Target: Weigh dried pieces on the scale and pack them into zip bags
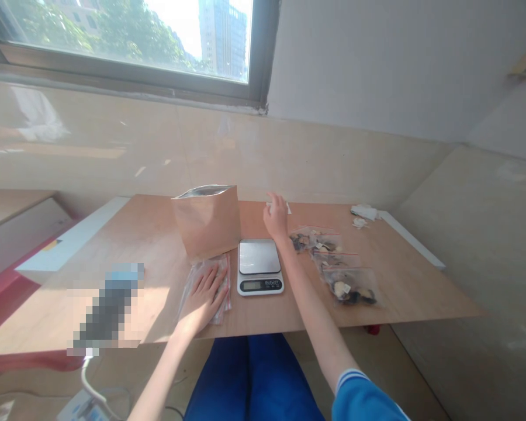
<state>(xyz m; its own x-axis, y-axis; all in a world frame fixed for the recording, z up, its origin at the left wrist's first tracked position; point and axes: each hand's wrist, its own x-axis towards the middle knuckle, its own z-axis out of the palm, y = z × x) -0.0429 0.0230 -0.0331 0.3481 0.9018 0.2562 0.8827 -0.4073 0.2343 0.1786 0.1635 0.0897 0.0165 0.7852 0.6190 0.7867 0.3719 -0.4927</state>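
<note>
My left hand point(204, 298) lies flat with its fingers apart on a clear zip bag point(193, 290) with a red seal line, next to a kraft paper pouch point(207, 223). The pouch stands upright, its foil-lined mouth open. My right hand point(275, 217) is raised over the far edge of the wooden table point(403, 298), close to a small white paper strip point(278, 206). Right of it lie two clear zip bags point(316, 242) point(350, 286) of dark dried pieces. Between my hands sits a digital kitchen scale point(260, 266), bare on top.
White paper scraps point(363, 211) lie at the far right corner of the table. A pixelated, blurred object point(107, 310) covers part of the near left table. White strips run along both side edges. A white cable and device point(85, 403) sit low at left, beneath the table.
</note>
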